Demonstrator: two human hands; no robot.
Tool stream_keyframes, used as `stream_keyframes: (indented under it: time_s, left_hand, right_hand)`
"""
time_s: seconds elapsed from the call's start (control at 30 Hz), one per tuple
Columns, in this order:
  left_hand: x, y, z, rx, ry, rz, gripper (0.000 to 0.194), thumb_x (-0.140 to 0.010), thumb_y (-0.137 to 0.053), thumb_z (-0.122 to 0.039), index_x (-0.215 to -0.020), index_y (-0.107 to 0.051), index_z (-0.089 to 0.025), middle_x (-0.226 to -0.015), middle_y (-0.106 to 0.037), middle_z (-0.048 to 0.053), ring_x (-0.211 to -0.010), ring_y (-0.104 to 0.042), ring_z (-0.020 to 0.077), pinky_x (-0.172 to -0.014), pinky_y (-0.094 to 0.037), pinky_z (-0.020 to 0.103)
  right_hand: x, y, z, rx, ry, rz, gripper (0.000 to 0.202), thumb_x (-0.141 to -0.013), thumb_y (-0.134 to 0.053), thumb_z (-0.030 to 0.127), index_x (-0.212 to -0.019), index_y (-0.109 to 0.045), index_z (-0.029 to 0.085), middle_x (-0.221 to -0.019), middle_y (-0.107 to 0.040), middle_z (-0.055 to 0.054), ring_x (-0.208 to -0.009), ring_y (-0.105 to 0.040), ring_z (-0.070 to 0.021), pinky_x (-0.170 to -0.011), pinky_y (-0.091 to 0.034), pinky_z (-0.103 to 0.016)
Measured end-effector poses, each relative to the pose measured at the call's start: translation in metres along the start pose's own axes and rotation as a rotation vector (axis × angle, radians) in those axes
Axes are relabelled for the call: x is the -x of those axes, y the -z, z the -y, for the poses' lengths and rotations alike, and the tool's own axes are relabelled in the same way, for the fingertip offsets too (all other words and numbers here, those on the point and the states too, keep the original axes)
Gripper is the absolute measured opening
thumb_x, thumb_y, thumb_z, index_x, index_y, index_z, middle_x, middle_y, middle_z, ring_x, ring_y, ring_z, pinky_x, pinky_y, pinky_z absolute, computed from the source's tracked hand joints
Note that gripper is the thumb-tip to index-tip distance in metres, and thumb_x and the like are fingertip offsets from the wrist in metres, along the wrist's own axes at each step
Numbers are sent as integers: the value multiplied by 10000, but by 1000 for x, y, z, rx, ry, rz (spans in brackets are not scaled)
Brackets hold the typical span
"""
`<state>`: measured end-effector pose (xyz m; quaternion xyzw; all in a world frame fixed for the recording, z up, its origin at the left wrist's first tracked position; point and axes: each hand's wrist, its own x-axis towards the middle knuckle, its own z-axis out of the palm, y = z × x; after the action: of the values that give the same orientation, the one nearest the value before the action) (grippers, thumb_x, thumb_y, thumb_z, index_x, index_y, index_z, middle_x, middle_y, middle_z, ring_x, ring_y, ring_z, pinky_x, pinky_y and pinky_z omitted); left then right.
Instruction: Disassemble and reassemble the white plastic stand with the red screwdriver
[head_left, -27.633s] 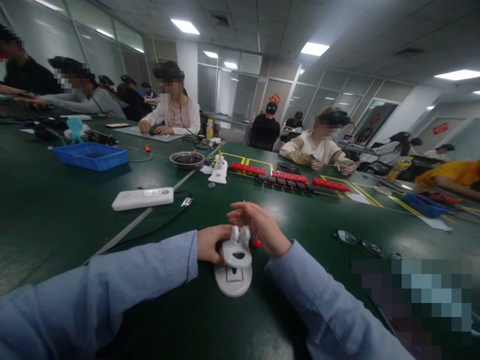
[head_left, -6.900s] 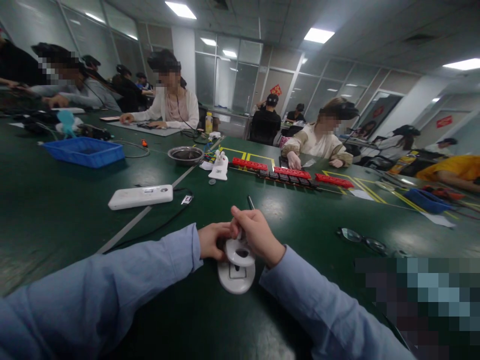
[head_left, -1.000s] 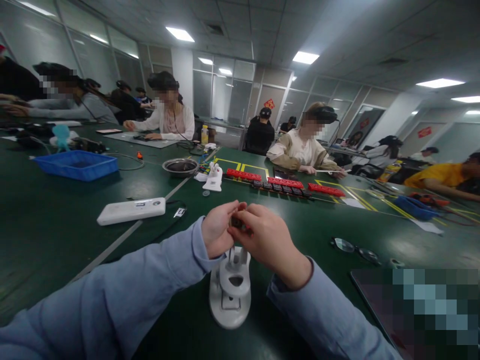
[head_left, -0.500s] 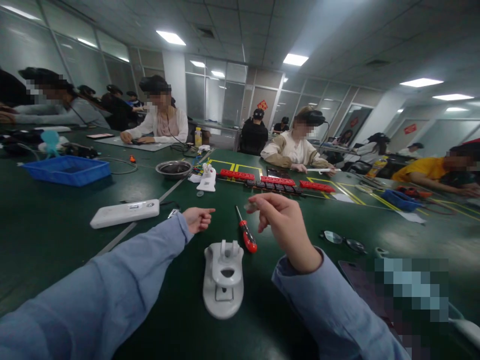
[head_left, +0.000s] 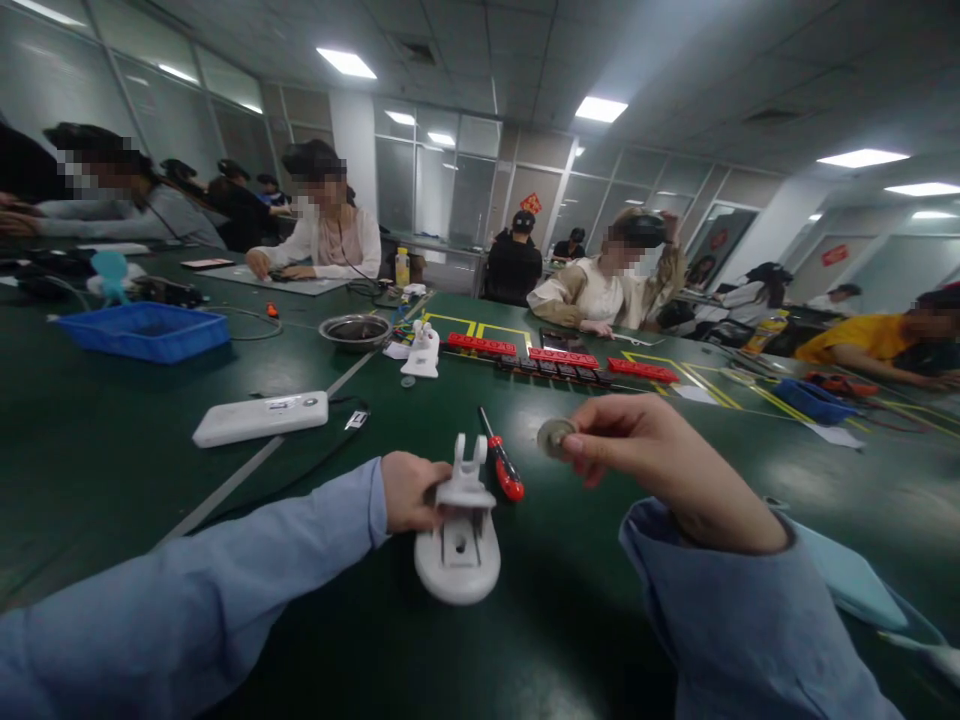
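One change shows: my left grip (head_left: 409, 492), just now off the white plastic stand (head_left: 457, 580), is clamped on its left side, near on the worktop (head_left: 360, 640); my right grip (head_left: 645, 445) pinches a round disc (head_left: 553, 437), right of the screwdriver (head_left: 506, 475).

Dim room, bright ceiling panels (head_left: 346, 63)

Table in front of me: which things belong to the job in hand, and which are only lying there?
Job, judging by the hands:
- white stand, in left hand
- round disc, in right hand
- screwdriver, close by

Probably just lying about:
- blue tray
- metal bowl
- white oblong device
- red strips
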<state>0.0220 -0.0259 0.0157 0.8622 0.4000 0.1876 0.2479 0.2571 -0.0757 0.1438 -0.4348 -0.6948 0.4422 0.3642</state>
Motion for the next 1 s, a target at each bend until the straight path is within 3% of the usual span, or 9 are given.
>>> stream_keyframes:
  time_s: [0.03,0.13,0.3,0.37,0.5,0.63,0.83,0.93,1.0]
  left_hand:
    - [-1,4,-3,-60,54,-6,283,-696,-475,-395,-770,-636,-174,-628,-586,38,-561,-502,154,-569,-343,255]
    - [-3,11,-7,-67,225,2,463,-806,-285,-412,-591,-607,-158,-561,-559,44,-525,-501,141,-513,-320,244]
    - [0,12,-8,61,212,-30,411,-771,-370,-451,-720,-647,-153,-575,-573,25,-511,-495,129,-481,-309,222]
    - [1,14,-12,27,192,-33,359,-743,-417,-433,-757,-651,-161,-537,-542,5,-473,-458,119,-453,-281,217]
    - [5,21,-24,-88,189,-51,251,-697,-464,-358,-634,-617,-169,-474,-466,-19,-433,-408,102,-436,-246,218]
    - [7,22,-31,-171,203,-60,232,-693,-457,-336,-570,-574,-178,-469,-449,-18,-447,-415,104,-458,-244,225]
    - [8,19,-32,-266,198,-59,254,-702,-434,-358,-568,-557,-181,-485,-461,-6,-463,-412,116,-474,-235,236]
    - [7,20,-33,-277,214,-60,258,-705,-433,-360,-560,-549,-182,-496,-469,0,-469,-417,123,-473,-233,241]
    - [5,21,-35,-268,239,-47,257,-703,-437,-362,-553,-543,-182,-501,-470,1,-472,-418,127,-469,-234,244]
  right_hand:
    - [-3,-4,-5,47,-39,44,130,-657,-672,282,-648,-636,157,-537,-585,-2,-455,-541,-100,-402,-469,-193]
    - [-17,-23,-26,214,-100,104,99,-724,-599,241,-700,-631,151,-519,-565,18,-426,-503,-84,-397,-420,-181]
    - [-37,-55,-56,538,43,90,68,-731,-594,172,-675,-629,156,-577,-578,27,-516,-520,-85,-480,-373,-182]
    - [-38,-62,-59,614,91,81,61,-723,-612,169,-666,-631,158,-610,-593,22,-570,-535,-94,-521,-367,-189]
    - [-30,-70,-51,776,140,77,46,-726,-615,157,-681,-620,159,-644,-599,0,-594,-534,-111,-536,-351,-202]
    - [-23,-78,-45,918,141,6,51,-741,-601,177,-747,-553,160,-647,-578,-10,-557,-513,-127,-477,-305,-210]
    - [-21,-82,-44,843,-10,-71,338,-710,-564,115,-1017,-425,151,-740,-583,-39,-591,-540,-153,-494,-345,-224]
    - [-25,-79,-47,761,-3,-56,611,-675,-570,103,-1219,-302,177,-801,-596,-50,-642,-558,-170,-542,-377,-242]
    - [-28,-77,-50,718,7,-33,691,-670,-556,95,-1278,-242,187,-786,-600,-46,-642,-558,-170,-548,-382,-244]
